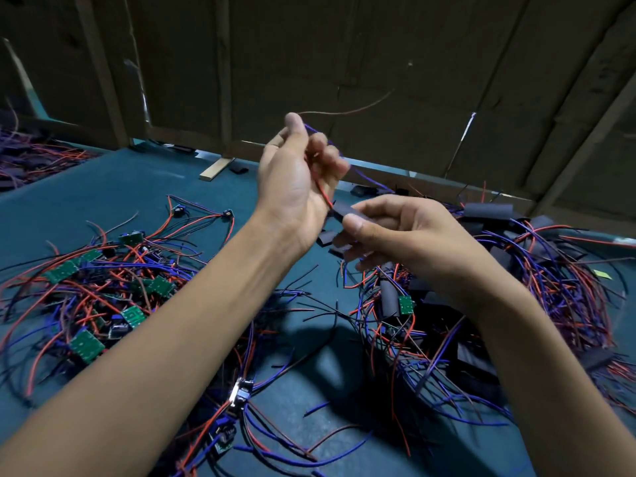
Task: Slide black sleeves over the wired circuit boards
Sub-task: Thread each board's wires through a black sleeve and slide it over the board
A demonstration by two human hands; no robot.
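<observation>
Forearms nearest camera. Unsleeved green boards [86, 346] with wires heaped left on teal table [113, 187]. Left hand [296, 180], raised, pinches red and blue wires [323, 194]. Right hand [402, 228] pinches black sleeve [347, 211]; sleeved pile [537, 270] far right.

**Open strip down the middle, wire heaps on both sides**

Bare green table [113, 187] lies open at far left-centre and in a narrower lane between the forearms. A tangle of wired green boards [86, 297] blocks the left; a denser heap of wires and black sleeves [509, 270] crowds the right. Loose strands [303, 304] cross the lane. The cardboard wall [344, 63] closes the far edge, a wooden block [215, 169] at its foot
</observation>
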